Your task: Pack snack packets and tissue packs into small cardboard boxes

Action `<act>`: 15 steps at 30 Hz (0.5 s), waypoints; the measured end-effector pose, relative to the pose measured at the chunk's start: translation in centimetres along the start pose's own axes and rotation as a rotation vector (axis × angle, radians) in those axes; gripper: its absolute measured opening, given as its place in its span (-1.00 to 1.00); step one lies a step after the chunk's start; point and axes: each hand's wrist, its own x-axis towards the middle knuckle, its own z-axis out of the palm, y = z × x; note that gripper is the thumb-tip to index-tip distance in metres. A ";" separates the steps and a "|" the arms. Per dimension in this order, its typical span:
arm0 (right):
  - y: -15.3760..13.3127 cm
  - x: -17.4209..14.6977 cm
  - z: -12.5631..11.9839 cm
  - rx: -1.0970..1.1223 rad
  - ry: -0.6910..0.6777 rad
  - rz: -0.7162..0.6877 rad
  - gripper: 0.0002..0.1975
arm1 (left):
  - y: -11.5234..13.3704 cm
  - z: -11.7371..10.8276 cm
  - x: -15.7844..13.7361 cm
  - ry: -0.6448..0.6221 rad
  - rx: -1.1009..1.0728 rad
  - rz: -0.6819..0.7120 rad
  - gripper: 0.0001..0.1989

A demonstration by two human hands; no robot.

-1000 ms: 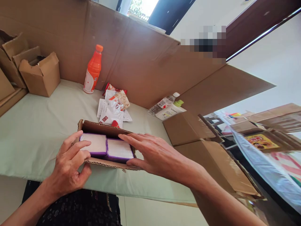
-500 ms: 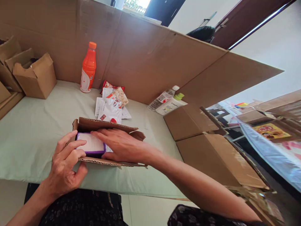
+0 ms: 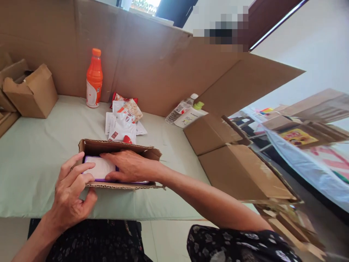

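Note:
A narrow open cardboard box (image 3: 114, 187) lies on the cloth in front of me. Inside it is a rectangular pack (image 3: 101, 168) with a white top and purple edges. My left hand (image 3: 73, 189) is at the box's left front corner, fingertips over the rim by the pack and thumb outside the front wall. Reaching in from the right, my right hand (image 3: 128, 165) lies over the pack's right part, its fingers and thumb apart on the top. A second purple edge shows beneath that hand, but what it belongs to is mostly hidden.
Behind the box lie several snack packets (image 3: 124, 123). An orange bottle (image 3: 94, 80) stands against the cardboard wall (image 3: 152, 65). A clear bottle (image 3: 180, 109) and a white green-capped bottle (image 3: 192, 115) lean at the right corner. Small cartons (image 3: 38, 91) stand left, larger ones (image 3: 234, 171) right.
My right hand has slid left over the pack, its thumb now on the white top. My left hand keeps its place at the box corner. The whole view has shifted slightly.

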 end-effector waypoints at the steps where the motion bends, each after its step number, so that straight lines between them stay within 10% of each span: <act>1: 0.3 -0.7 -0.2 0.027 0.038 -0.018 -0.41 | 0.0 -0.1 0.0 -0.006 0.006 0.003 -0.74; 9: 3.5 -9.5 -0.4 0.161 0.636 0.132 -0.71 | 0.0 0.5 -2.5 0.197 -0.113 -0.218 -0.34; 15: 4.1 -9.7 2.2 0.302 0.801 0.017 -0.76 | -0.5 0.7 -2.9 0.096 -0.158 -0.252 -0.26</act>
